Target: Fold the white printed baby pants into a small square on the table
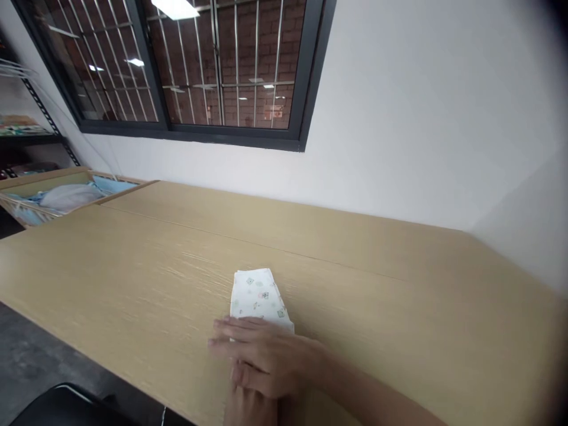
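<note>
A folded white cloth (255,293) with a small green and brown print lies on the wooden tabletop (177,284). My right hand (275,355) reaches in from the right and rests flat across the cloth's near end, its fingers stretched to the left. Below it, my left hand (252,405) comes up from the bottom edge of the view. The right hand crosses over it and hides most of its fingers, so its grip does not show. The near part of the cloth is covered by the hands.
A wooden crib-like box (66,195) with light blue and white fabric stands at the left. Behind the table are a white wall (399,118) and a barred window (186,71). A black chair (66,405) is at the lower left.
</note>
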The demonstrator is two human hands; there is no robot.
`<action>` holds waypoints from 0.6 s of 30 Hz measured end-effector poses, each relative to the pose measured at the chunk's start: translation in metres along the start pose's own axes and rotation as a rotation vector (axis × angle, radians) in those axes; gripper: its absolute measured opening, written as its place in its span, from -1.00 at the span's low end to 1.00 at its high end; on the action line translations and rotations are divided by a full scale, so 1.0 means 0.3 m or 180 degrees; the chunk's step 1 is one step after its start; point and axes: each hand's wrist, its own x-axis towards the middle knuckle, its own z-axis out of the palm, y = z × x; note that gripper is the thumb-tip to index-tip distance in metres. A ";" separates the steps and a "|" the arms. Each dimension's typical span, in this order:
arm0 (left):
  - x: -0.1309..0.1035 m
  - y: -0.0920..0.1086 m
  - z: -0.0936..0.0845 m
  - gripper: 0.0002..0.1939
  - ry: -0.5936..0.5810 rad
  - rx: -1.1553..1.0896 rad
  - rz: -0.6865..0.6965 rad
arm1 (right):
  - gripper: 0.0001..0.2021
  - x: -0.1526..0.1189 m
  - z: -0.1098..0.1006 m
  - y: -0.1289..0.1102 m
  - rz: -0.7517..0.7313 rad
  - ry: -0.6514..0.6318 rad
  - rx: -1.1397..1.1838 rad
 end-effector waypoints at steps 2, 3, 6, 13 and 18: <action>-0.007 -0.005 -0.002 -0.50 -0.0149 -0.0090 0.0016 | -0.50 0.001 0.032 0.017 0.0065 -0.0060 0.0021; 0.003 -0.008 -0.016 -0.47 -0.0234 -0.0075 0.0108 | -0.51 0.002 0.042 0.033 0.0097 -0.0072 -0.0020; 0.060 -0.010 -0.072 -0.40 -0.0378 0.0180 0.0380 | -0.53 0.007 0.048 0.100 0.0151 -0.0102 -0.0279; 0.131 0.034 -0.125 -0.18 -0.0424 0.0183 0.0060 | -0.46 0.052 -0.014 0.313 0.0370 0.0109 -0.1099; 0.130 0.055 -0.137 -0.17 -0.0584 0.0201 -0.0121 | -0.45 0.073 -0.041 0.394 0.0517 0.0300 -0.1254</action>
